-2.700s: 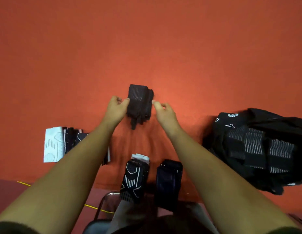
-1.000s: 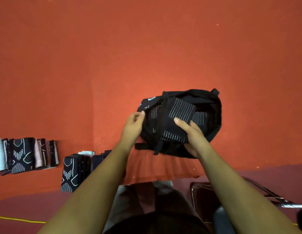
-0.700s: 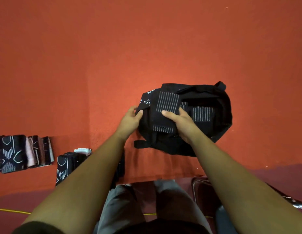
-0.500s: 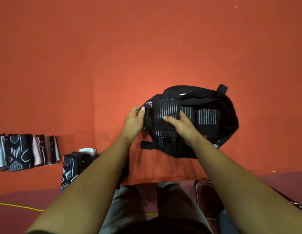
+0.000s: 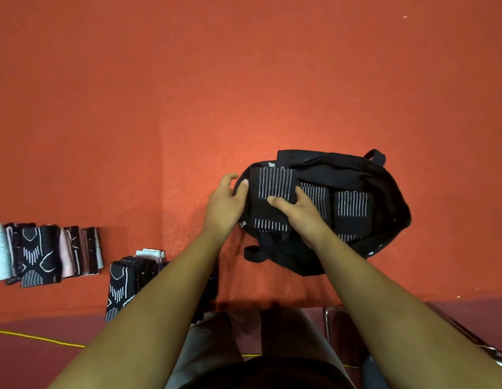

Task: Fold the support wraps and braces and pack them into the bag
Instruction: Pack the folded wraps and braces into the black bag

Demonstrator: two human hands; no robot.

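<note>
Overhead, head view: my left grip (image 5: 223,209) clasps the left rim of the black bag (image 5: 398,209), thumb on it. My right grip (image 5: 300,217) holds a folded striped wrap (image 5: 275,186) inside the open bag, beside two packed wraps (image 5: 353,203). The bag lies on the red worktop (image 5: 244,80); unpacked wraps (image 5: 42,254) stand in rows at left. A yellow cable (image 5: 36,336) crosses the maroon floor (image 5: 47,366) below.

Matt black cloth for the bag (image 5: 390,189), gripped at its rim by the left hand (image 5: 224,206); soft knit with pale stitched ribs for the wrap (image 5: 275,186) pinched in the right hand (image 5: 300,214). Beyond both hands, matt, grainy red table cover (image 5: 244,80). Left of the left hand, knitted stacks (image 5: 45,254). Below the right forearm, glossy metal chair tubing (image 5: 326,318).
</note>
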